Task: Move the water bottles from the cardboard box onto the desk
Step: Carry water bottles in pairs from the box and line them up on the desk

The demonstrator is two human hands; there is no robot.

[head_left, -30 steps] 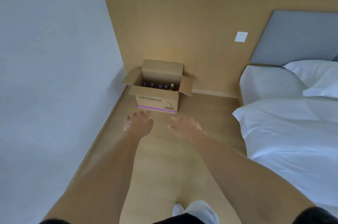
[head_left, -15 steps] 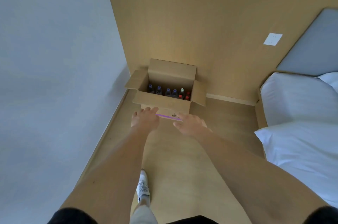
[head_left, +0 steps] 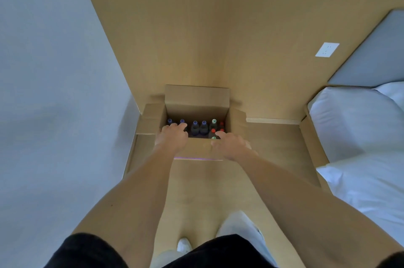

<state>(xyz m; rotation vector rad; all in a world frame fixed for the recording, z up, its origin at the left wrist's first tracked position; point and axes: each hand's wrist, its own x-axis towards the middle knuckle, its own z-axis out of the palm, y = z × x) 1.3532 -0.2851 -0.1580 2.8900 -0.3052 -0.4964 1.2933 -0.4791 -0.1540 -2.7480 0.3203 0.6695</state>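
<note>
Box: an open brown cardboard box (head_left: 197,101) stands on the pale wooden floor (head_left: 203,191) at the far end of the aisle, against the tan wood wall panel (head_left: 218,33). Its four flaps are folded out, the far flap upright against the panel, and a purple stripe runs along the bottom of its near face.

Bottles: the plastic water bottles (head_left: 199,128) stand upright inside the box, seen from above as a row of caps. The caps are purple-blue on the left and middle, green and red at the right end. None has left the box.

Left hand: the left hand (head_left: 172,137) reaches over the near left rim of the box, fingers loosely extended, their tips at the purple-capped bottles on the left. It grasps nothing that can be seen; whether the tips touch a cap I cannot tell.

Right hand: the right hand (head_left: 229,145) hangs over the near right rim, fingers relaxed and spread, just beside the green and red caps. It holds nothing.

Surroundings: a grey-white wall (head_left: 54,92) runs down the left. A bed with white linen (head_left: 360,147) lies on the right, with a grey padded headboard (head_left: 371,58) behind it. A white wall socket (head_left: 327,49) sits on the panel, far right of the box.

Person: black sleeves and a white shoe (head_left: 184,244) show at the near edge.
</note>
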